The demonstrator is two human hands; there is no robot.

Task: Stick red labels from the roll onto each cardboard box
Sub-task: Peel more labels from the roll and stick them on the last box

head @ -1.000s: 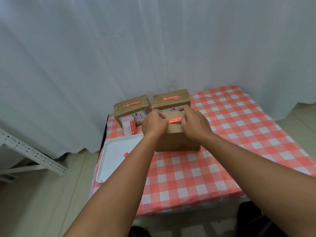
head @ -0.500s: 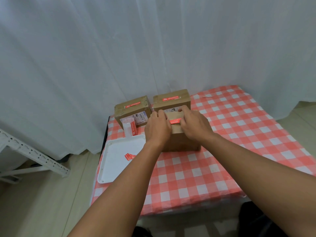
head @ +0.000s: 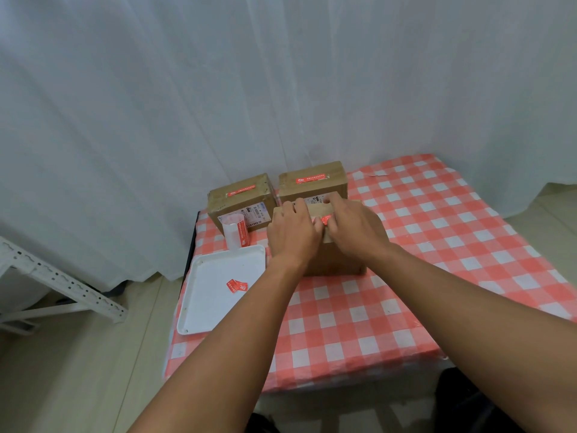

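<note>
left hand [head: 292, 234] and right hand [head: 354, 228]: both on top of the near box [head: 335, 260], fingers pressing a red label [head: 325, 219] between them | roll [head: 234, 230]: upright beside the white tray [head: 215, 307] | two far boxes [head: 242, 201]: each wears a label

A: Open checked red-and-white tablecloth [head: 437, 245] right of the near brown cardboard box [head: 337, 260] and in front of it; a hand can pass there.
B: Left side tight; flat white plastic tray [head: 199, 307] at the table's left edge, white label roll with red labels [head: 234, 234] upright behind it; two labelled brown cardboard boxes [head: 240, 198] and white curtain [head: 281, 89] block the back.
</note>
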